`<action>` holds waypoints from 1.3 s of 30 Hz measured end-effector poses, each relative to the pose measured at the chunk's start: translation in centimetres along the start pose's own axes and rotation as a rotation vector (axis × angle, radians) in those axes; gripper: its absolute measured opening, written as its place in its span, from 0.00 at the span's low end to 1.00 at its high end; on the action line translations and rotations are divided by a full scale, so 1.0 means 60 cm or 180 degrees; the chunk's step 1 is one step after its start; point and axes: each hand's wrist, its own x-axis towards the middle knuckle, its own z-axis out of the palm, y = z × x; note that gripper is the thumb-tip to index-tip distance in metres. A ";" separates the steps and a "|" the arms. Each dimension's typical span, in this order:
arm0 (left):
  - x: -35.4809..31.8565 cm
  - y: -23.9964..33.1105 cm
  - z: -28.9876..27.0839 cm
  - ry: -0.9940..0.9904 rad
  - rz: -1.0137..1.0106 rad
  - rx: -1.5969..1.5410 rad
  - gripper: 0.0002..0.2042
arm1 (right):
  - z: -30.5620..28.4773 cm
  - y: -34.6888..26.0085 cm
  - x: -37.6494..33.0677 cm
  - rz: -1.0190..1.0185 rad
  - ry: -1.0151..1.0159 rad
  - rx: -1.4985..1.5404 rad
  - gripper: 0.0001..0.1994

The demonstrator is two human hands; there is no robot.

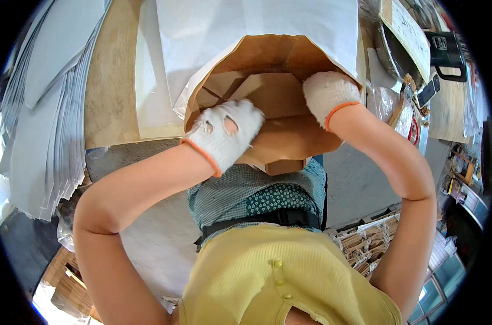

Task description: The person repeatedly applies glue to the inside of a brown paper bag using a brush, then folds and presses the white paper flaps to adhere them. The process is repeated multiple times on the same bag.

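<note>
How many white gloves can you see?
2. The left hand, in a worn white glove with holes, presses on the near rim of the open brown paper bag. The right hand, in the other glove, reaches into the bag's mouth.

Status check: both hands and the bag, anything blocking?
Left hand in torn white glove pressing the brown paper bag at its open mouth. Right hand reaching inside. Nothing in the way.

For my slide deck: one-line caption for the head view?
Gloved left hand and right hand pressed inside an open paper bag.
</note>
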 end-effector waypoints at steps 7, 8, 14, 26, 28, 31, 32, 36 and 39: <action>0.037 -0.011 -0.044 -0.0070 -0.0649 -0.0002 0.17 | 0.035 -0.017 -0.039 -0.0481 0.0248 0.0942 0.15; 0.039 -0.024 -0.041 -0.0024 -0.0756 0.0118 0.21 | 0.034 0.002 -0.069 -0.0610 0.0673 0.1359 0.17; 0.003 -0.062 -0.046 -0.0398 -0.0459 0.0379 0.22 | 0.094 0.118 -0.163 0.1156 0.1321 0.4461 0.16; 0.059 -0.042 -0.082 -0.0416 -0.1075 -0.0169 0.27 | 0.195 -0.062 -0.141 0.0736 -0.0899 0.5532 0.10; 0.031 -0.037 -0.077 -0.0590 -0.1118 -0.0194 0.27 | 0.179 -0.035 -0.166 0.0568 -0.0205 0.5209 0.08; -0.014 -0.055 -0.027 -0.0435 -0.0630 0.0279 0.23 | 0.218 0.061 -0.187 0.0754 0.1626 0.5313 0.09; -0.016 -0.048 -0.027 -0.0484 -0.0740 0.0149 0.23 | 0.225 0.101 -0.203 0.1134 0.2302 0.4456 0.12; -0.023 -0.036 -0.031 -0.0152 -0.0980 -0.0128 0.25 | 0.228 0.229 -0.205 0.1659 0.2575 -0.0409 0.19; -0.026 -0.037 -0.025 -0.0054 -0.0938 -0.0031 0.19 | 0.214 0.272 -0.186 0.0925 0.2813 -0.0652 0.19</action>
